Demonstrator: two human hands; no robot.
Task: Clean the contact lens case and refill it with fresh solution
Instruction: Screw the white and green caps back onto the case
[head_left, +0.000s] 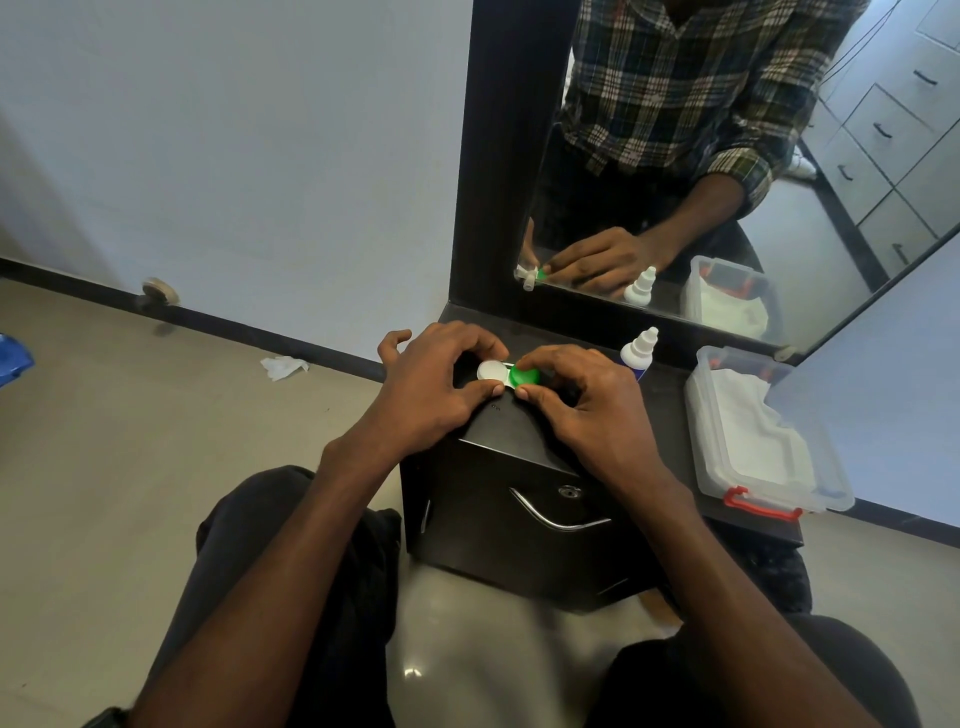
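Observation:
A contact lens case lies on the black cabinet top (498, 421), with a white cap (491, 370) on its left well and a green cap (523, 376) on its right. My left hand (431, 387) curls its thumb and fingers round the white cap. My right hand (587, 400) pinches the green cap between thumb and fingers. Both caps sit on the case. A white solution bottle (640, 349) with a pointed nozzle stands upright just right of my right hand.
A clear plastic box (826, 467) with a red latch and white tissues inside sits at the right of the cabinet top. A black-framed mirror (498, 156) leans behind. A crumpled tissue (283, 367) lies on the floor by the wall. My knees flank the cabinet drawer.

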